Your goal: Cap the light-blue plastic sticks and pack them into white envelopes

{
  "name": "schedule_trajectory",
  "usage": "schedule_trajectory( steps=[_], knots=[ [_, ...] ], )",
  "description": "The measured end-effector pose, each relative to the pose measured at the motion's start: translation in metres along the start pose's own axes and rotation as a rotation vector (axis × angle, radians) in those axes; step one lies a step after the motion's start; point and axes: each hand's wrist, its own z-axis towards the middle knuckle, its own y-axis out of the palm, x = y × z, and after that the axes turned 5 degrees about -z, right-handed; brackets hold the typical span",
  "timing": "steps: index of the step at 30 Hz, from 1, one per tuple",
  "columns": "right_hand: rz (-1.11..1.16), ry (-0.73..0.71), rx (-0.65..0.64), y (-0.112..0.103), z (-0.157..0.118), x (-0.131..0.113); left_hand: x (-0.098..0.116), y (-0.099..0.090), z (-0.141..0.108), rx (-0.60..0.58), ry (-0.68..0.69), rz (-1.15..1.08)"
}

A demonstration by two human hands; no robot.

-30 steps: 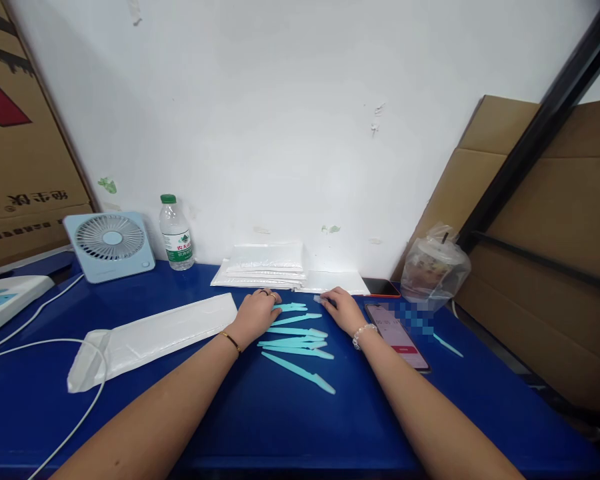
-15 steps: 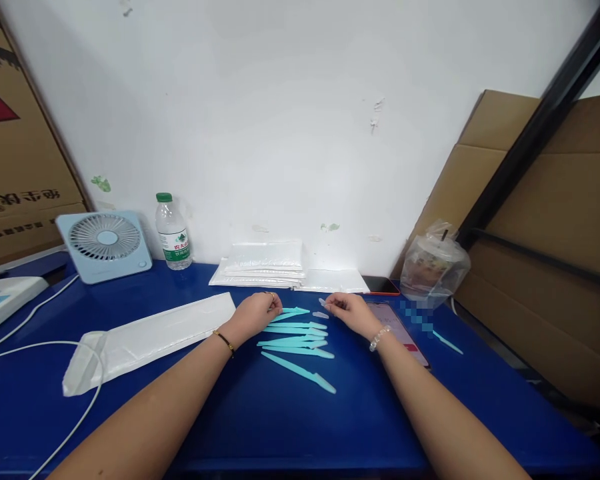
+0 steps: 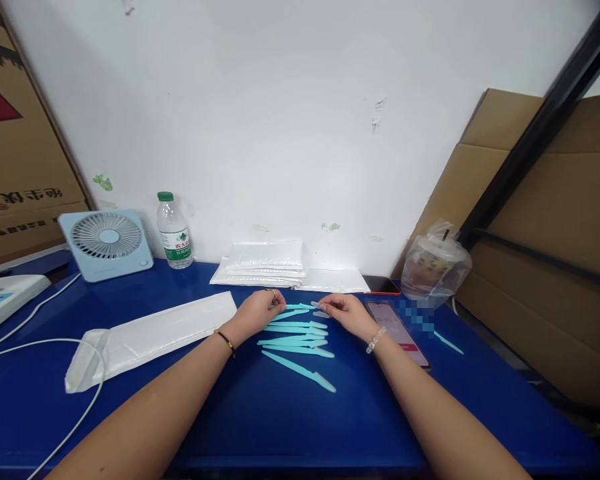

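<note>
My left hand pinches the handle end of a turquoise eyebrow razor, which points to the right. A small clear blade cap is between the fingertips of my right hand, and it meets the razor's tip; whether it is fully seated I cannot tell. Another clear cap lies on the table just below. Several more turquoise razors rest in a loose row nearer to me, blade ends to the right.
On the blue table are a white padded pouch, stacked white packets, a phone, a second phone and one razor at right. A fan, a water bottle and a bagged drink cup stand behind.
The razor in my left hand now reaches across toward my right hand, its tip meeting the cap. My right hand has shifted slightly left. The razors on the table have not moved.
</note>
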Motion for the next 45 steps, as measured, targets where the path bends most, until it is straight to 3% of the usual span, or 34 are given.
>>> schedule_trajectory(
  steps=[8,15,20,26,38,45],
  knots=[
    [0.137,0.032,-0.044,0.003,0.000,-0.002,0.003,-0.002,-0.001,0.032,0.027,-0.028],
    [0.065,-0.080,-0.148,0.001,-0.003,-0.007,0.007,0.002,-0.005,-0.133,0.058,-0.081],
    [-0.252,-0.099,-0.007,-0.003,0.000,0.004,-0.001,0.001,-0.003,-0.024,0.036,0.102],
    [-0.441,-0.152,-0.029,0.003,0.003,0.009,-0.002,0.002,-0.003,-0.041,0.033,0.220],
    [-0.313,-0.142,-0.089,0.011,0.002,-0.007,0.002,0.009,-0.001,-0.008,0.033,0.234],
    [-0.351,-0.145,-0.065,0.007,0.003,0.004,-0.001,0.009,0.000,-0.005,0.054,0.251]
  ],
)
